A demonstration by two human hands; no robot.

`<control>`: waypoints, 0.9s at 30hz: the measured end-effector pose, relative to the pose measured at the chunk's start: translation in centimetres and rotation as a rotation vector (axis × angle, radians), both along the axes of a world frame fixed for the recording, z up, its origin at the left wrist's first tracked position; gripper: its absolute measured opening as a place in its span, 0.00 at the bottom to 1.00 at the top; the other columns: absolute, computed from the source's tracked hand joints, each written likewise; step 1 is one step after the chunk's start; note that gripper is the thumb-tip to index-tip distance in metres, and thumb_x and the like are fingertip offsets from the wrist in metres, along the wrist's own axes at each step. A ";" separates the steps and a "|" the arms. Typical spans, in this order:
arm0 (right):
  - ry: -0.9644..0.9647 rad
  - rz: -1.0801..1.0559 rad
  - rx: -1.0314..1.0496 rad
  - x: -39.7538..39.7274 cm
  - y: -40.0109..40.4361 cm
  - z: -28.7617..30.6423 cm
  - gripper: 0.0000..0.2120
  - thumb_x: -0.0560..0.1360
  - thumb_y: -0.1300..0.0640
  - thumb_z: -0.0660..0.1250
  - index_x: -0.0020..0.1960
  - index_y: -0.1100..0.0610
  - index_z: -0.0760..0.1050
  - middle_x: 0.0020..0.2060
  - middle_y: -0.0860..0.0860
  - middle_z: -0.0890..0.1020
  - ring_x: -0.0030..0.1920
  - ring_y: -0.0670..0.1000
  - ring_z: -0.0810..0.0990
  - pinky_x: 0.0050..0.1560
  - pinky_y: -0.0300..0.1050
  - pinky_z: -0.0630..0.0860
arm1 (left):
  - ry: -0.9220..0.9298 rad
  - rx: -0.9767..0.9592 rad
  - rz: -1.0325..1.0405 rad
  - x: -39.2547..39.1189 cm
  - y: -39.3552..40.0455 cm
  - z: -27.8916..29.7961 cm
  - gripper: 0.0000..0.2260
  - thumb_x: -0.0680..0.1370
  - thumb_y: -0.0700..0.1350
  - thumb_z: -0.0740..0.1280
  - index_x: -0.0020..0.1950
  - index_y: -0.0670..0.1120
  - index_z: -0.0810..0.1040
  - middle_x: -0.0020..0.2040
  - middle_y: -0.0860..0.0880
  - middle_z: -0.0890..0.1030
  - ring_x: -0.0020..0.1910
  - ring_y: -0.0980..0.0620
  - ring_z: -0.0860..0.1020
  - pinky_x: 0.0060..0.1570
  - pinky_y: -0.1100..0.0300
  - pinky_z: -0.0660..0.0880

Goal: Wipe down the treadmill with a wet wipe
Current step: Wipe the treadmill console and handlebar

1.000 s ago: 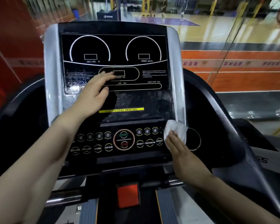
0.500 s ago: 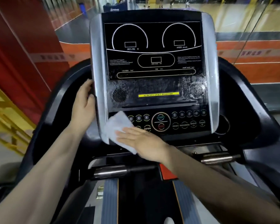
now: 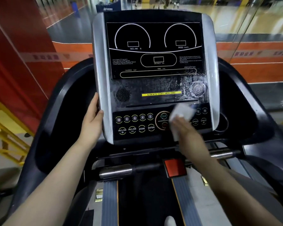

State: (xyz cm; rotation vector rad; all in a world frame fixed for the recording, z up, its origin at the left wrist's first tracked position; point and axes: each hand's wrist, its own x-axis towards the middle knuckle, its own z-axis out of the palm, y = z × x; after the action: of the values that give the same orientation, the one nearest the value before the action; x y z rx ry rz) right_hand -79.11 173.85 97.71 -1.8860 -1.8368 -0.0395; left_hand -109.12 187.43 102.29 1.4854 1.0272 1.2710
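Because the thin white wet wipe (image 3: 180,114) is soft, limp and nearly weightless, I judge it will bunch, fold and slide under any pressure, so it wants a flat, spread hold on its middle and not a pinch at one edge. It lies on the button panel of the black and silver treadmill console (image 3: 155,75), just right of the round START dial, covering some of the buttons there. My right hand (image 3: 187,136) lies over the lower part of it, fingers (image 3: 178,122) stretched forward on the cloth and pressing it to the panel; the hand is smeared with motion, so I cannot tell how far apart the fingers are spread. The upper part of the wipe sticks out beyond the fingertips, and a strip of it hangs down on the thumb side.

My left hand (image 3: 92,119) grips the silver left edge of the console, thumb on the front face and the other fingers curled out of sight behind it.

Wet streaks show on the glossy band around the right speaker grille. I judge the slick panel will let the damp cloth glide easily, though the raised buttons may catch a loose corner.
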 end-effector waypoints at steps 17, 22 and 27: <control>-0.579 0.851 0.008 -9.8 6.5 0.4 0.19 0.80 0.60 0.55 0.69 0.52 0.74 0.69 0.47 0.75 0.70 0.51 0.71 0.76 0.43 0.56 | -0.252 -0.140 0.029 -4.7 -0.2 -0.6 0.15 0.85 0.39 0.51 0.63 0.42 0.76 0.54 0.42 0.84 0.57 0.49 0.82 0.58 0.61 0.76; -0.998 0.844 0.096 -15.6 12.8 4.6 0.21 0.77 0.55 0.55 0.68 0.55 0.76 0.70 0.51 0.74 0.72 0.52 0.68 0.78 0.49 0.45 | -0.316 -0.171 0.141 -6.4 0.4 -0.2 0.14 0.85 0.47 0.51 0.63 0.47 0.75 0.57 0.45 0.84 0.58 0.49 0.81 0.57 0.57 0.75; -0.943 0.538 0.179 -17.5 18.9 14.7 0.18 0.72 0.55 0.57 0.54 0.59 0.81 0.58 0.55 0.82 0.67 0.55 0.74 0.71 0.55 0.66 | -0.269 -0.179 0.215 -6.6 0.9 -0.3 0.14 0.86 0.47 0.51 0.62 0.47 0.75 0.59 0.49 0.82 0.61 0.53 0.79 0.64 0.55 0.73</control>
State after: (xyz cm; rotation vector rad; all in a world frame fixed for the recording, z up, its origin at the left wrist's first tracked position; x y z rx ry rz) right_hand -96.63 192.76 112.38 -1.2473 -2.7602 -1.0094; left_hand -115.68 188.33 101.96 1.0576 1.1085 1.4439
